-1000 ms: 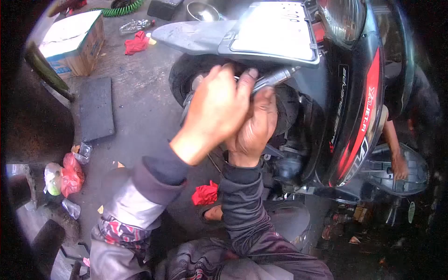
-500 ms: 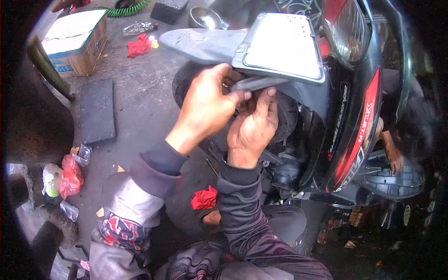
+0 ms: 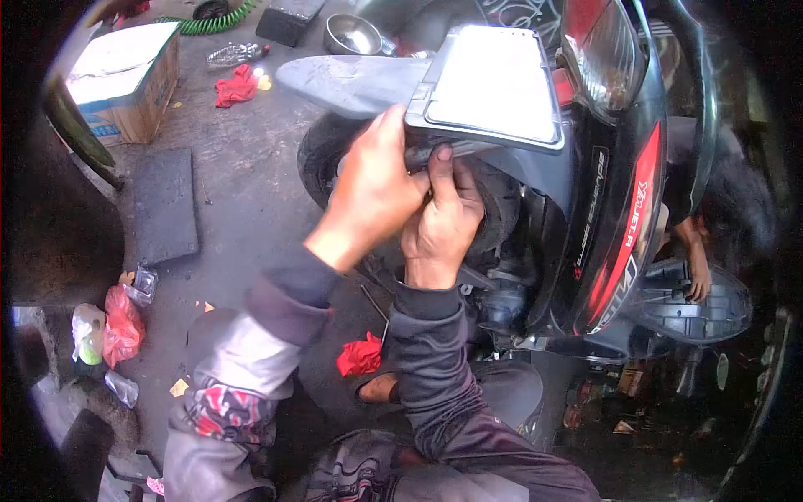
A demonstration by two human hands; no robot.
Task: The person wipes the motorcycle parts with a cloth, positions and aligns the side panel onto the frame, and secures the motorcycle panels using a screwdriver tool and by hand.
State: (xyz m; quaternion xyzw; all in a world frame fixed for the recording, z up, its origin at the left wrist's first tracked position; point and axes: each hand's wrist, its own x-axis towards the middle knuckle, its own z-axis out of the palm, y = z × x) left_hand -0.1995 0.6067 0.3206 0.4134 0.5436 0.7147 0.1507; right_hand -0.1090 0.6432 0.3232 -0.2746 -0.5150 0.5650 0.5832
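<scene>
Both my hands work close together under the white number plate (image 3: pixel 493 88) at the rear of a dark scooter (image 3: pixel 598 226). My left hand (image 3: pixel 372 192) is closed, its fingers curled up behind the plate's lower left corner, beside the grey rear mudguard (image 3: pixel 351 84). Just to its right, my right hand (image 3: pixel 443 217) is closed too, palm towards me, with the thumb raised against a grey part (image 3: pixel 468 151) below the plate. The hands touch or overlap, and most fingertips are hidden. Behind them is the black rear tyre (image 3: pixel 318 155).
A cardboard box (image 3: pixel 121 84), a black mat (image 3: pixel 166 205), a metal bowl (image 3: pixel 353 35) and red cloths (image 3: pixel 360 355) lie about the floor. Plastic bags (image 3: pixel 124 326) are at left. Another person's hand (image 3: pixel 697 272) rests by a black scooter part (image 3: pixel 694 314) at right.
My view has shifted a little. My right hand has come closer to my left, its thumb now beside the left thumb. The grey part between them shows less.
</scene>
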